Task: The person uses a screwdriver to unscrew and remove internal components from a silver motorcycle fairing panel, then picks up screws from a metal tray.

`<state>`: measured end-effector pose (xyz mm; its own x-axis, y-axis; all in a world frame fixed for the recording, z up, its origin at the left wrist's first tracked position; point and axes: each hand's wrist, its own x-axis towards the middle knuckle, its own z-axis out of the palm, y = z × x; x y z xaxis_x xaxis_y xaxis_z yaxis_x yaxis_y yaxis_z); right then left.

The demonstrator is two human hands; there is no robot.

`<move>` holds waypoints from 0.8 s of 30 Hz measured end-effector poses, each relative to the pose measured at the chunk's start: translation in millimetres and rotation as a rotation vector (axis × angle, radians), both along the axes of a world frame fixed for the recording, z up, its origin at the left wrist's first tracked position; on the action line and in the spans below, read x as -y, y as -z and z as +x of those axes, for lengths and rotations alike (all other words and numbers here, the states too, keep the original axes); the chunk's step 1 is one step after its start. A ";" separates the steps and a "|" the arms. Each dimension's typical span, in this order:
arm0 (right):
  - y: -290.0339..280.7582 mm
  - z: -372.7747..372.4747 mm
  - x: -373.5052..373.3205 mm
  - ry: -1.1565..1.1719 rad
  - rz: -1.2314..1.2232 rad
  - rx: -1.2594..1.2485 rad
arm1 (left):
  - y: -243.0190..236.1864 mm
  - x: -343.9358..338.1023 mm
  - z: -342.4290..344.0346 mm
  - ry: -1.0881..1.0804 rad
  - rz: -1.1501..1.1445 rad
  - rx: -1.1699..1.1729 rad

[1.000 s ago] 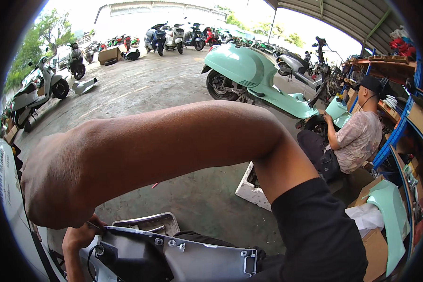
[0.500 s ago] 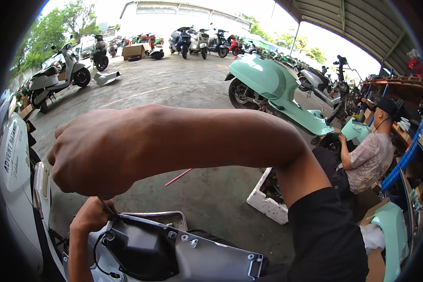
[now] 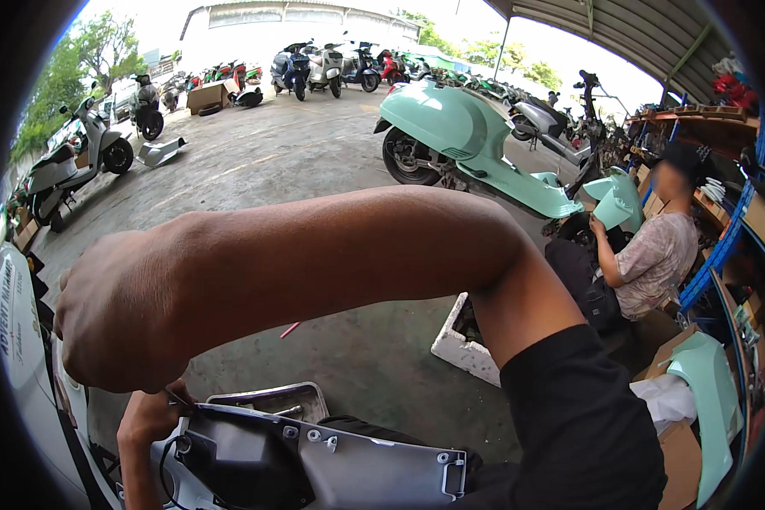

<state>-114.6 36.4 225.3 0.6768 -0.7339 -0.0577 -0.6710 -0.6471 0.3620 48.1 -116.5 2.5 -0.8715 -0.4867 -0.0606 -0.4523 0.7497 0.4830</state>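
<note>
My right arm crosses the view, its hand closed in a fist at the left. Below the fist shows a thin dark shaft, apparently a screwdriver's; its handle is hidden in the fist. The shaft points down at the far left corner of a grey scooter body panel, which lies with its inner side up. My left hand is closed at that corner, fingers curled at the panel's edge. A black moulded cover and a black cable sit on the panel's left part.
A metal tray with a tool lies beyond the panel. A white foam box stands right of it, a pink rod on the floor. A seated co-worker holds a mint part. A white scooter stands close left.
The view has shifted right and down a little. My right fist sits lower and further left in the picture, still above the panel corner. My left hand keeps its place at the corner.
</note>
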 end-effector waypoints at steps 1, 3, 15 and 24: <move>0.4 -2.2 -1.4 -0.006 0.001 0.008 | -0.3 -1.8 -2.1 0.002 0.010 0.000; -0.2 -5.7 -4.2 -0.022 0.000 0.025 | -4.1 -5.9 -4.3 0.002 0.019 0.005; -11.3 -39.9 12.3 -0.015 0.024 0.224 | -24.4 -0.1 -29.4 0.175 0.103 0.016; -7.5 8.5 -0.6 0.013 -0.148 0.296 | -22.3 3.3 34.0 0.171 0.116 -0.060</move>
